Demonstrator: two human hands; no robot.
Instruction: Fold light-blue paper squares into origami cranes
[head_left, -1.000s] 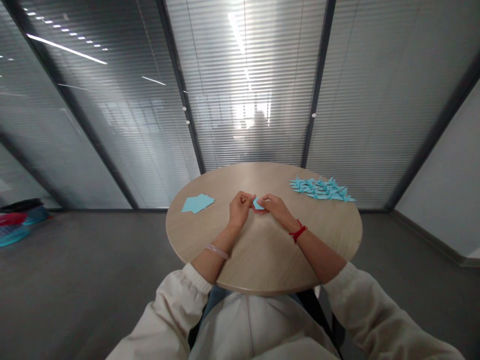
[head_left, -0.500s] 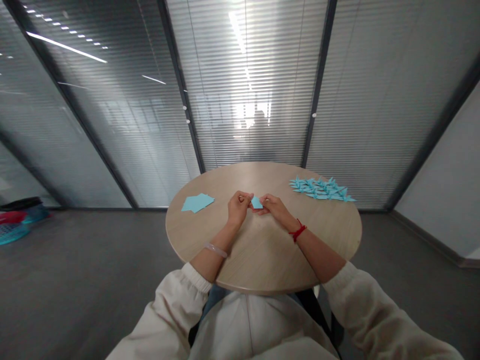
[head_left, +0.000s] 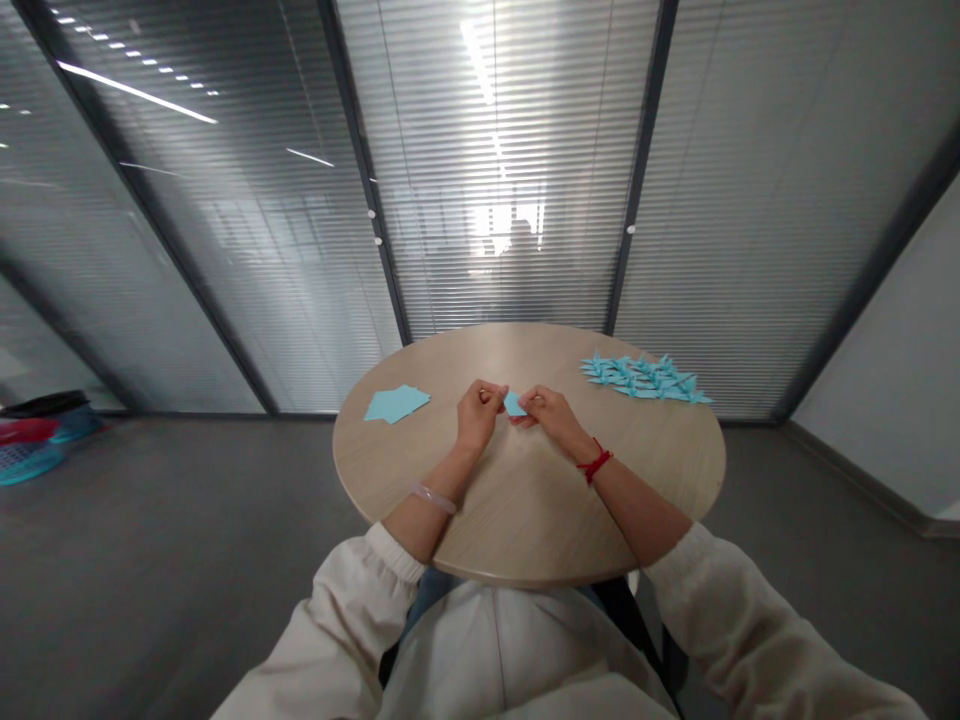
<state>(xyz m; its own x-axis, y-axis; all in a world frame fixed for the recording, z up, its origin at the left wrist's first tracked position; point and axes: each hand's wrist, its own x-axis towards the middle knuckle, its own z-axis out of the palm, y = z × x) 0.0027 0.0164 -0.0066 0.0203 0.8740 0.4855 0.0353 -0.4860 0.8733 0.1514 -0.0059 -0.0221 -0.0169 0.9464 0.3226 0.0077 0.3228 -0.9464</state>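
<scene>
A small folded piece of light blue paper (head_left: 514, 404) is held between both hands above the middle of a round wooden table (head_left: 525, 500). My left hand (head_left: 478, 412) pinches its left edge with curled fingers. My right hand (head_left: 547, 412), with a red string at the wrist, pinches its right edge. A flat stack of light blue paper sheets (head_left: 396, 403) lies on the table to the left. A group of several folded blue paper figures (head_left: 643, 378) lies at the far right of the table.
Glass walls with closed blinds and dark frames stand behind the table. Grey floor surrounds it. Coloured baskets (head_left: 30, 450) sit on the floor at far left. My cream sleeves and lap fill the bottom of the view.
The hands have stayed in place, with small finger movements on the blue paper. The view has shifted very slightly.
</scene>
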